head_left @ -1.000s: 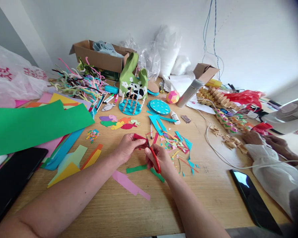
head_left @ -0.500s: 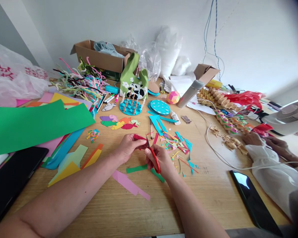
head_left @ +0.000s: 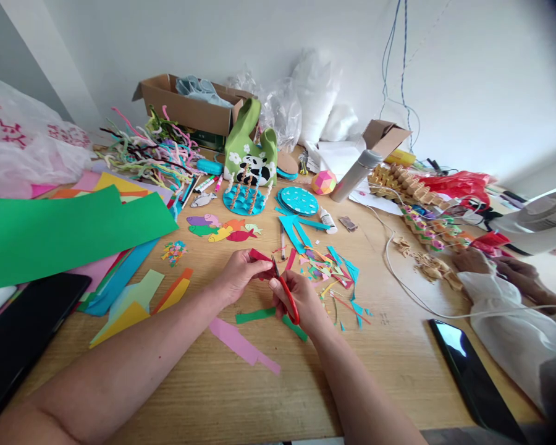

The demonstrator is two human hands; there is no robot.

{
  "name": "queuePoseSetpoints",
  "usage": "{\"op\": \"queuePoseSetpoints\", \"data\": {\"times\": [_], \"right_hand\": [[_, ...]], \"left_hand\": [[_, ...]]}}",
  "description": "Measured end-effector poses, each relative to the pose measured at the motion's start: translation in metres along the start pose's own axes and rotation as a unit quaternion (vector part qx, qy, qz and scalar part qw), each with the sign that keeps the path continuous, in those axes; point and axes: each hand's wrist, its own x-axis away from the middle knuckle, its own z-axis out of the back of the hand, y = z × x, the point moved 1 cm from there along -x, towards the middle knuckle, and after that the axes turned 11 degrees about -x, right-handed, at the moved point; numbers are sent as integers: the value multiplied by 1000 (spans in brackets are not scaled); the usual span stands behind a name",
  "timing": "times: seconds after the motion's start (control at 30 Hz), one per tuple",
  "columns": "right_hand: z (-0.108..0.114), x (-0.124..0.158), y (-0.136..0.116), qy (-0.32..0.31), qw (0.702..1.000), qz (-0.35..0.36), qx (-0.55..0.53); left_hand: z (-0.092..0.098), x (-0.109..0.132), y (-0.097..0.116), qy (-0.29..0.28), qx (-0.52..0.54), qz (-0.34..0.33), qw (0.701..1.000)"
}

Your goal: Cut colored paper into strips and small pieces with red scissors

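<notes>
Between the thumb and fingers of my left hand (head_left: 241, 273) is a piece of dark red paper (head_left: 258, 256). My right hand (head_left: 301, 299) is closed around the handles of red-handled scissors (head_left: 288, 295), whose blades point up and left at the paper's right edge. Whether the blades have paper between them is too small to tell. Under my right hand lies a green paper strip (head_left: 256, 316), with a pink strip (head_left: 243, 343) nearer to me. Beyond my hands, several coloured paper fish (head_left: 221, 234) lie beside a small heap of confetti (head_left: 173, 253).
Paper scraps (head_left: 338, 272) spread to the right of my hands. Green sheets (head_left: 74, 238) and a black phone-like device (head_left: 32, 334) lie left. At right, another person's sleeve (head_left: 495, 321) rests near a phone (head_left: 472, 377) and a white cable (head_left: 398, 290). A grey bottle (head_left: 356, 176) stands behind.
</notes>
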Motion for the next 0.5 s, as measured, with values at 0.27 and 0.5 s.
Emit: {"op": "queuePoseSetpoints", "data": {"times": [0.27, 0.5], "right_hand": [[1, -1, 2, -1, 1000, 3, 9], [0, 0, -1, -2, 1000, -1, 12]], "left_hand": [[0, 0, 0, -15, -2, 7, 1000], [1, 0, 1, -9, -18, 8, 1000]]}}
